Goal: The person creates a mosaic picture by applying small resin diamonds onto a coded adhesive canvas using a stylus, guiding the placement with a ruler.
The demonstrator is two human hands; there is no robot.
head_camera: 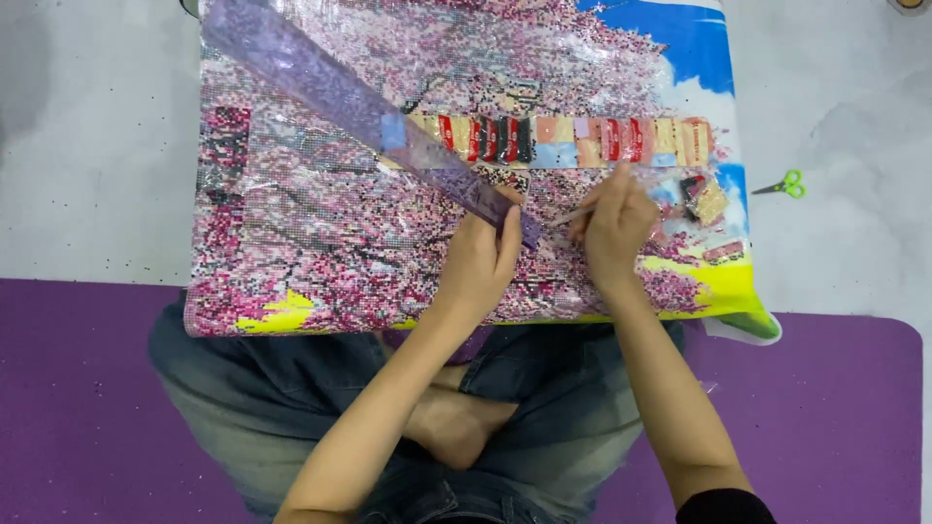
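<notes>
The left hand [482, 254] is pressing down on the near end of a long purple translucent ruler [359, 102], fingers curled over its edge and closed on it, while the rest of the ruler is running away from that grip, up and to the left across the diamond-painting canvas [320, 252]. The right hand [614, 225] is pinching a thin applicator pen [573, 216] in a narrow, writing-style hold, and the pen's tip is pointing toward the ruler's held end, just beside the left fingers. Just beyond both grips a row of small bead packets [573, 141] in red, black, pink and blue is lying across the canvas, with a few loose packets [704, 199] just right of the pen hand. Since the ruler is being pinned at one end only, its far end is likely to pivot if the pen pushes against it, and that could be dragging already-placed beads out of line. The pen wrist is hovering close to the loose packets, so a sweep outward could be scattering them. The green scissors [782, 185] are lying well apart from the right hand on the pale floor [97, 146], beyond the canvas edge.
</notes>
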